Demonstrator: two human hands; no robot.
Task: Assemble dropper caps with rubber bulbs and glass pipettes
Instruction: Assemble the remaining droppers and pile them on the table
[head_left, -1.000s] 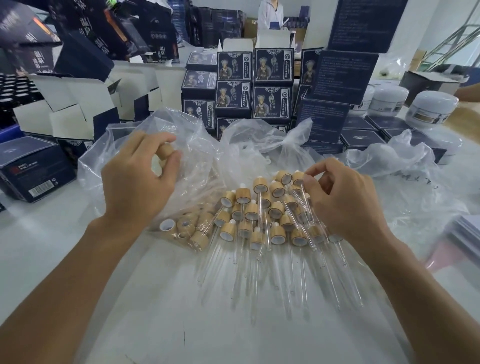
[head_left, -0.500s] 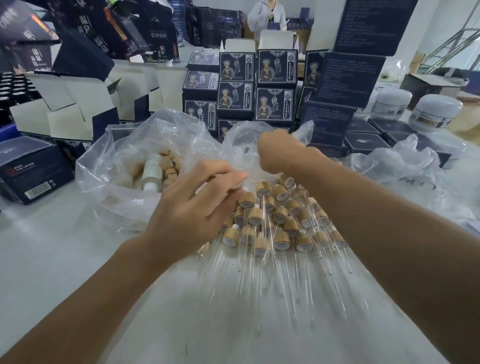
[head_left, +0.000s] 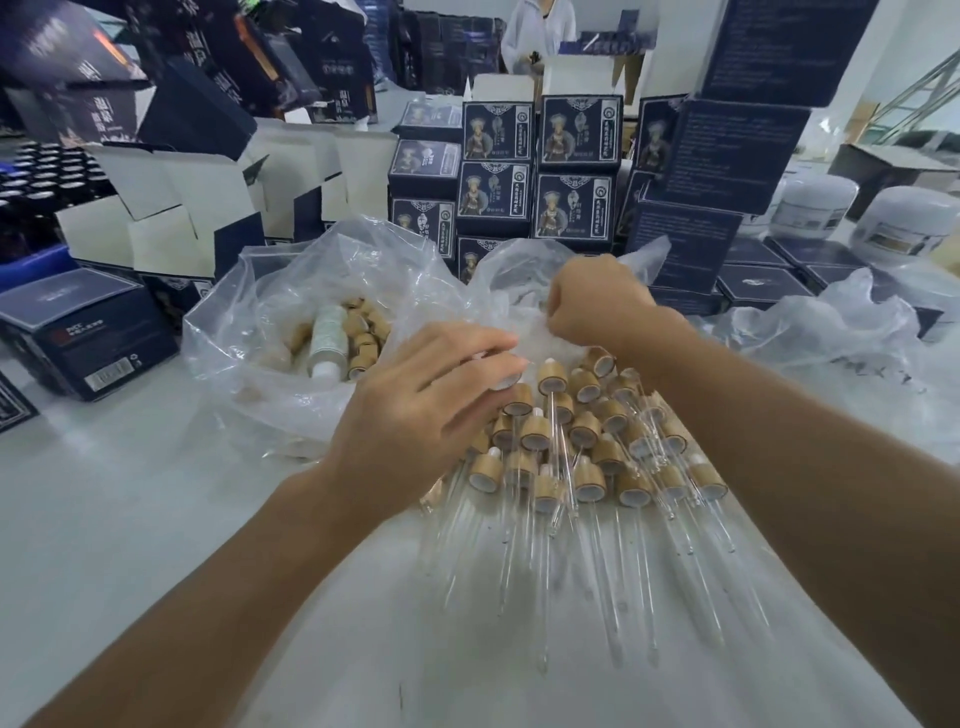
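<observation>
Left hand (head_left: 415, 410) lies over the left edge of the pile of finished droppers (head_left: 582, 441), mid-table (head_left: 130, 519). Its fingers (head_left: 462, 358) are loosely curled, tips closing on what looks like a wooden cap (head_left: 506, 382) with a white underside; the grip itself is half hidden, so I cannot tell how firm the pinch is. Right hand (head_left: 597, 306) is further off, knuckles toward camera, reaching into the crumpled clear bag (head_left: 519, 280) behind the pile. Its fingers are curled under and out of sight; cannot tell whether they hold a part or only plastic.

Task's things: assembled droppers lie in rough rows, bamboo-coloured collars far, glass pipettes (head_left: 545, 571) pointing near. Loose caps and a white bottle (head_left: 327, 340) sit in a second open bag (head_left: 249, 322) to the left. Dark printed boxes (head_left: 576, 130) stacked far; white jars (head_left: 904, 218) far right.

Step in hand, as I read it: fetching the next part from the bag while the left hand readies a cap.

To do it well:
- Keep the cap's open side turned toward the incoming part.
- Draw one piece only from the bag; the film clings and can drag extras.
- Keep the left wrist lifted off the pile, since the glass stems overlap and roll easily.
- Seat bulb and pipette straight, without side load on the glass.
</observation>
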